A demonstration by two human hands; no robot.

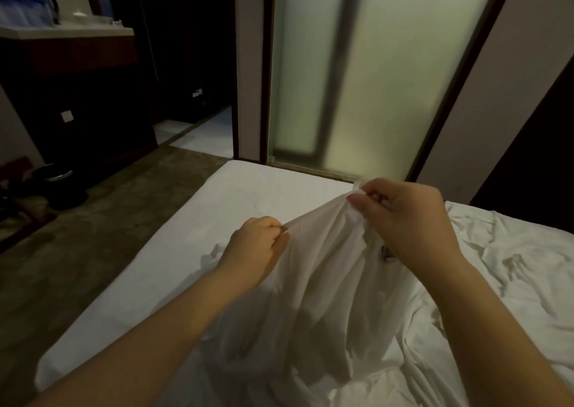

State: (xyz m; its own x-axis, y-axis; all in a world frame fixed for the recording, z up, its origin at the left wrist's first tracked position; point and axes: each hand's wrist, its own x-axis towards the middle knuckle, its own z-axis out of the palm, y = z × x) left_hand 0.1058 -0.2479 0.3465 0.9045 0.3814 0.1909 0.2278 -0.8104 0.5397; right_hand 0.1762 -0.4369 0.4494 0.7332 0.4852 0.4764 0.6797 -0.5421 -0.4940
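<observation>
1. Dim room; your bed [248, 195] fills the near half.
2. Your cloth [320, 282] hangs from both hands and drapes down onto the bed.
3. Left hand [257, 245] pinches its edge, low; right hand [403, 220] grips the bunched corner, higher and farther.
4. That edge runs left to right between them.

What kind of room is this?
Probably a hotel bedroom: a white-sheeted bed, a frosted glass partition beyond it, and a counter. The left hand and right hand pinch a white cloth.
</observation>
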